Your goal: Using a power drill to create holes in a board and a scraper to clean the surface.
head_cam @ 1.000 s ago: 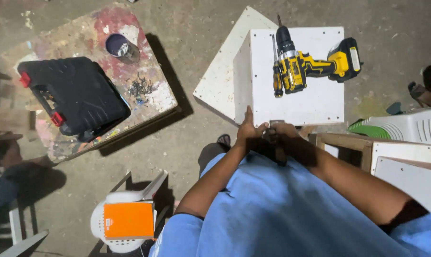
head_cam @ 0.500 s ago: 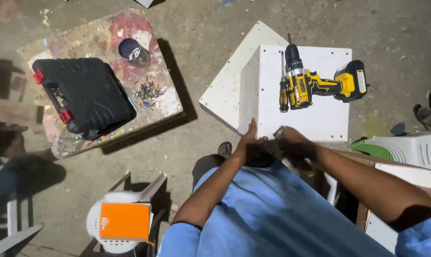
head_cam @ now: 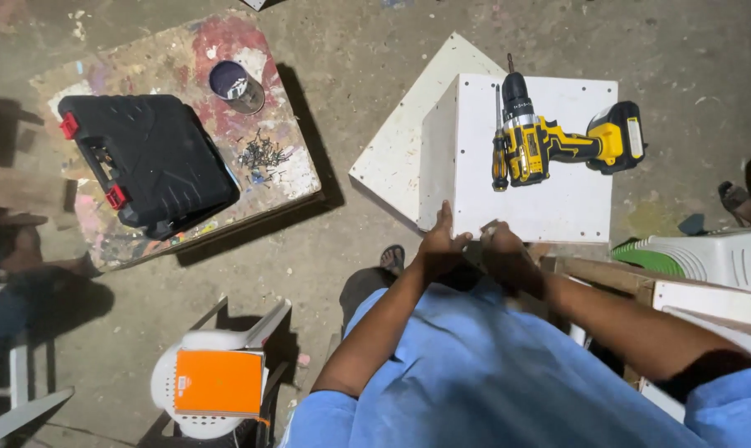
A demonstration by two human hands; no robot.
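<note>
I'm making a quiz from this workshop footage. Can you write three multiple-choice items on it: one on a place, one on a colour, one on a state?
1. Where does the drill lie?
A. On the white box
B. On the black case
C. On the floor

2. What colour is the flat pad on the white stool?
A. Green
B. Orange
C. Blue

3. How is the black case?
A. Open wide
B. Shut
C. Standing on end

Answers:
1 A: the yellow and black drill rests on top of the white box, beside a screwdriver.
2 B: the pad on the stool is plainly orange.
3 B: the black case lies flat with its lid down and its red latches at the edge, on the paint-stained board.

The left hand and right hand meet at the box's near edge.
</note>
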